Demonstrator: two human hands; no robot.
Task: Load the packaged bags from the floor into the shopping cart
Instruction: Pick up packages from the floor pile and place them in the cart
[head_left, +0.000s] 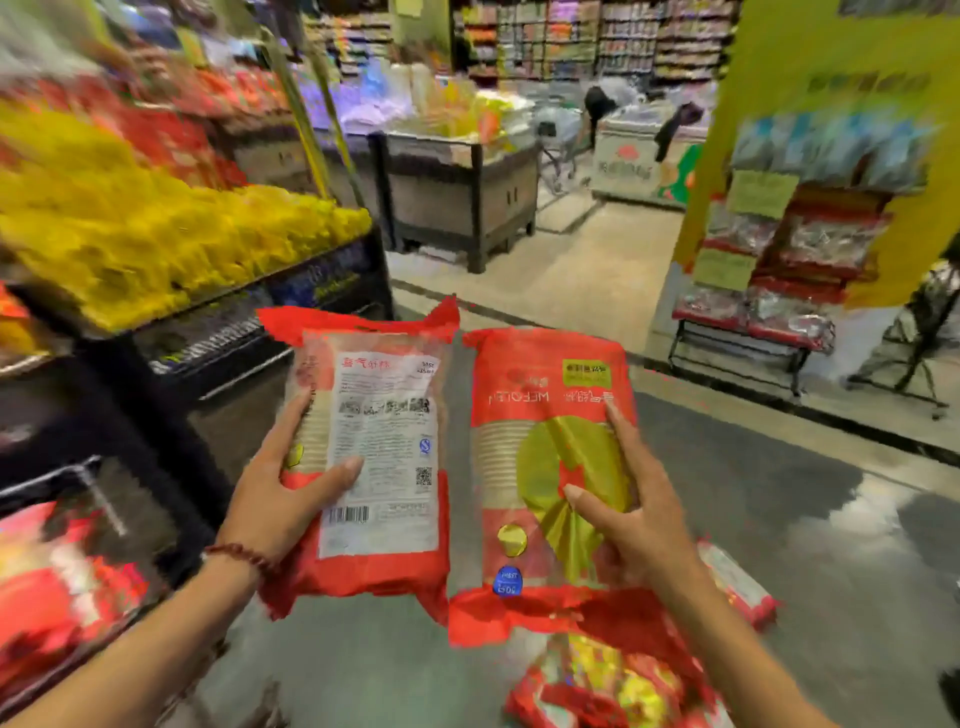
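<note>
I hold two red packaged bags up in front of me. My left hand (288, 488) grips the left bag (379, 467), whose white printed back with a barcode faces me. My right hand (631, 509) grips the right bag (535, 467), front side up, with a gold circle and a blue sticker. More red bags lie on the grey floor below: a pile (608, 686) under my right forearm and one bag (737, 587) just right of it. No shopping cart shows clearly near me; the view is blurred.
A dark display stand (218, 353) heaped with yellow packs runs along the left. A wooden bin (467, 192) stands ahead. A yellow pillar with a rack of red packs (753, 312) is at right. A person (597, 109) bends over far back.
</note>
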